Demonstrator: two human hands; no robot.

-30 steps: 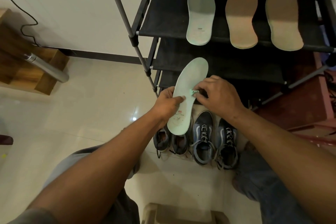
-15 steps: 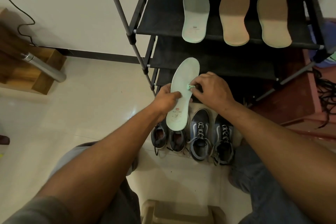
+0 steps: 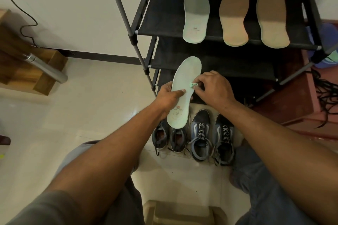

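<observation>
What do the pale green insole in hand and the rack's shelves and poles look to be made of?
Insole: probably foam, matte pale green; thin, its printed face dull, a soft scrap pinched up at its edge by the right hand. Shelves: seemingly black fabric, matte, stretched between bars. Poles: likely metal tube, grey with a slight sheen.

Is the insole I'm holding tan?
No, the insole the left hand holds is pale green; the right hand pinches a small green bit at its edge.
</observation>
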